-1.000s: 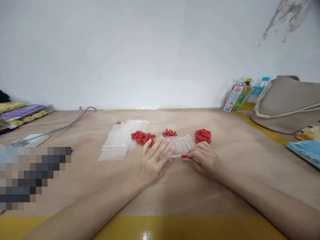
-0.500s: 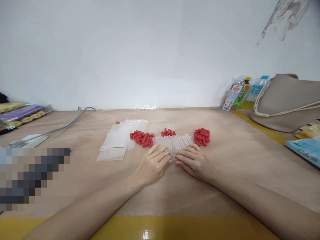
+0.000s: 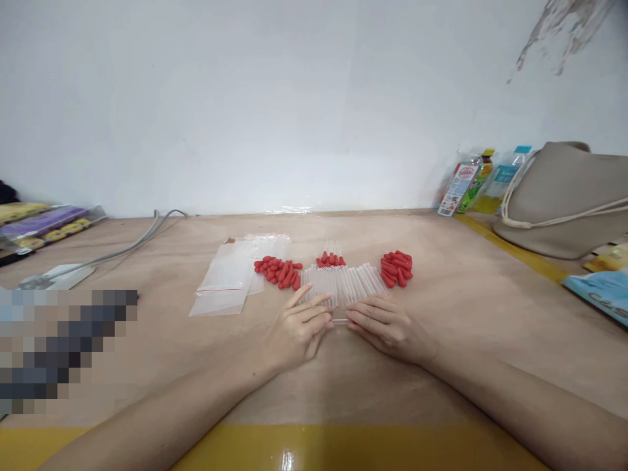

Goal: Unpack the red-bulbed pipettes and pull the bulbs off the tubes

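Note:
A thin clear tube (image 3: 339, 321) lies level between my two hands, low over the table. My left hand (image 3: 301, 327) is closed at its left end, the index finger slightly raised. My right hand (image 3: 385, 325) is closed around the other end, where a bit of red shows at the fingertips. Just beyond my fingers spreads a row of clear tubes (image 3: 328, 282), side by side. Red rubber bulbs lie in a left pile (image 3: 282, 271) and a right pile (image 3: 396, 268). Behind the row sit several tubes with red bulbs (image 3: 331, 260) on them.
Clear zip bags (image 3: 223, 278) lie left of the bulbs. A grey cable (image 3: 132, 247) runs along the left side near packaged goods (image 3: 44, 226). Drink containers (image 3: 461, 186) and a beige bag (image 3: 564, 203) stand at the back right, with a blue packet (image 3: 598, 294) nearer.
Both hands have drawn slightly towards me, away from the row, and more of the clear tube now shows between them. The piles and bags stay put.

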The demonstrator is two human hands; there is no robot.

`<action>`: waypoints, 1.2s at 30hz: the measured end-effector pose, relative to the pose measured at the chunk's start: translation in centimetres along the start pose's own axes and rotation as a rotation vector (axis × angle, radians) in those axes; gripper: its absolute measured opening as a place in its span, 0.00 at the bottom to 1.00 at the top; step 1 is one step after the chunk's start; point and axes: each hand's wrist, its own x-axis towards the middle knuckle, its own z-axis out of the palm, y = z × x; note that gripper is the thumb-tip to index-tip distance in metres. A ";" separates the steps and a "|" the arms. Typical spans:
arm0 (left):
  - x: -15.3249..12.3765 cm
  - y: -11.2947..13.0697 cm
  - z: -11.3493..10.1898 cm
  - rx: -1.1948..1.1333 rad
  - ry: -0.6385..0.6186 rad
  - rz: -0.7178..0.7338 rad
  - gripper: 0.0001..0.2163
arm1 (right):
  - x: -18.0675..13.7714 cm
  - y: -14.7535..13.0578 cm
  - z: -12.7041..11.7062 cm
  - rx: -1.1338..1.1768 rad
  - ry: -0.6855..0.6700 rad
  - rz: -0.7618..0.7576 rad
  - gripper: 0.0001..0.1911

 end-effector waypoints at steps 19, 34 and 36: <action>0.6 -1.6 0.2 0.050 0.015 -0.209 0.08 | -1.7 4.7 -3.2 -0.133 0.307 0.427 0.08; 8.0 -1.7 6.6 0.231 -0.242 -0.118 0.08 | -5.4 12.1 -3.9 -0.144 0.376 1.053 0.15; 8.2 -1.3 6.9 0.240 -0.281 -0.130 0.08 | -5.4 12.3 -3.7 -0.134 0.380 1.072 0.14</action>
